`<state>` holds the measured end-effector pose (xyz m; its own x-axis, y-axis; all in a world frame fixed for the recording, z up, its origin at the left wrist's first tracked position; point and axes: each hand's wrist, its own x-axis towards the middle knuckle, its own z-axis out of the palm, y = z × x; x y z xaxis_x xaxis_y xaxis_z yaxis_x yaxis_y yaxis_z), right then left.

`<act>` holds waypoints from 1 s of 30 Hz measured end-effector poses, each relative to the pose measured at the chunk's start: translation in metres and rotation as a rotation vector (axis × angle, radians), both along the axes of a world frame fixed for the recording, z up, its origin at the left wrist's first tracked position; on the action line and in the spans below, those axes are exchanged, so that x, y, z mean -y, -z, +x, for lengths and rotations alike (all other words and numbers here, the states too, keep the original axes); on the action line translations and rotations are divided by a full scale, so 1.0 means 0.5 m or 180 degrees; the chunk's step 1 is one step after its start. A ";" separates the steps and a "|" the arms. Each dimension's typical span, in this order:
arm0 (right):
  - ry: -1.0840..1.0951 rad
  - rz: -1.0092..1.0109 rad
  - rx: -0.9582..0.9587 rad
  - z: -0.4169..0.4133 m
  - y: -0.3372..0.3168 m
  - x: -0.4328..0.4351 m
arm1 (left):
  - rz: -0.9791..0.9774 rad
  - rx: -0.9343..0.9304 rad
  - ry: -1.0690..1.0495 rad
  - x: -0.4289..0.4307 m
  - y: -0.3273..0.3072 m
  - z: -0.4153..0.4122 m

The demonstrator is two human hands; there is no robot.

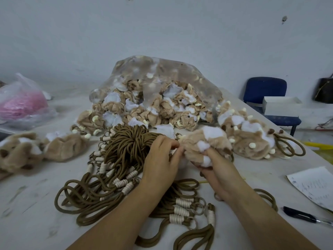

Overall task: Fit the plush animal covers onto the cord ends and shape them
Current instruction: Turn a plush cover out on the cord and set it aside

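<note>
brown cords (182, 210) with cream bindings are seen nearest, heaped bare on the table (36, 204). one plush cover (203, 141) is gripped from below by the right hand (212, 170), its edge pinched by the left hand (162, 156). fitted animals (252, 139) are piled at right; a full bag of covers (153, 98) is not yet fitted, so most work is judged undone. free room is bounded at right by the table edge, paper (315, 186) and pen (299, 215).

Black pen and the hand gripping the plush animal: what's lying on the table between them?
A loop of brown cord lies on the table between the black pen and the right hand, which grips the plush cover; the head view shows it.
</note>
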<state>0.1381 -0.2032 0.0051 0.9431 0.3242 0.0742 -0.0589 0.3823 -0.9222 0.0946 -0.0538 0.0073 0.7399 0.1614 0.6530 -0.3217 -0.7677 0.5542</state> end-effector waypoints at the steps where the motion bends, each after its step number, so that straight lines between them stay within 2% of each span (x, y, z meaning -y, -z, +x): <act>1: 0.0009 0.0029 -0.0016 0.000 0.000 0.001 | -0.0141 -0.0022 0.0128 -0.001 0.000 0.000; 5: 0.0041 0.0052 -0.0014 -0.006 -0.001 -0.005 | -0.0520 0.0031 0.0341 -0.004 -0.007 -0.007; 8: 0.0119 -0.0090 0.0037 -0.004 0.002 -0.001 | -0.0683 -0.0194 0.0464 -0.006 -0.007 -0.008; 12: 0.0281 -0.0447 0.0082 -0.005 0.010 0.000 | -0.0883 -0.0488 0.0292 -0.007 -0.002 -0.005; 15: 0.0134 -0.0569 0.0353 -0.012 0.009 -0.005 | -0.1586 -0.0820 0.0217 -0.010 -0.006 -0.006; 19: 0.0118 -0.0603 0.0494 -0.013 0.010 -0.007 | -0.2857 -0.0766 0.0305 -0.010 -0.016 -0.002; 22: 0.0280 -0.0868 0.0419 -0.007 0.012 -0.002 | -0.3457 -0.0902 0.0656 -0.013 -0.020 0.002; 26: 0.0529 -0.0743 0.0129 0.000 0.006 0.003 | -0.4473 -0.1486 0.1569 -0.023 -0.023 0.000; 28: 0.0550 -0.0395 0.0081 0.001 0.003 0.003 | -0.4554 -0.1836 0.2014 -0.026 -0.021 -0.004; 30: 0.0423 -0.0089 0.0044 0.000 -0.003 0.002 | -0.4541 -0.1940 0.2290 -0.026 -0.018 -0.004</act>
<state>0.1381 -0.2041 0.0065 0.9768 0.1985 0.0803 0.0035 0.3601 -0.9329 0.0925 -0.0407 0.0165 0.9878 -0.1300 -0.0853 0.1469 0.6016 0.7851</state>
